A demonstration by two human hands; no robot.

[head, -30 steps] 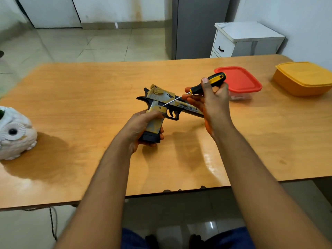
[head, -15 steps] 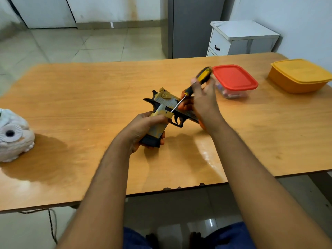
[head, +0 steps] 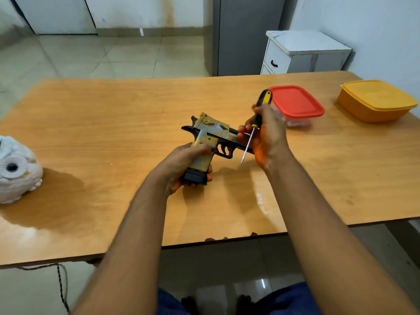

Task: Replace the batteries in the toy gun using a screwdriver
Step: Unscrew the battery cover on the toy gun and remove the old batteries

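On wooden table [head: 113,123], left hand [head: 181,164] gripping toy gun [head: 211,135], right hand [head: 268,135] fingers around screwdriver [head: 261,108]

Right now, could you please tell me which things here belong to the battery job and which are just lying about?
In use: toy gun, gripped by left hand; screwdriver, held in right hand.

Lying about: red-lidded container, yellow container, white owl figurine.

Wooden table [head: 113,123], red-lidded box [head: 295,103], yellow box [head: 375,101], white figurine [head: 16,169] (left edge)
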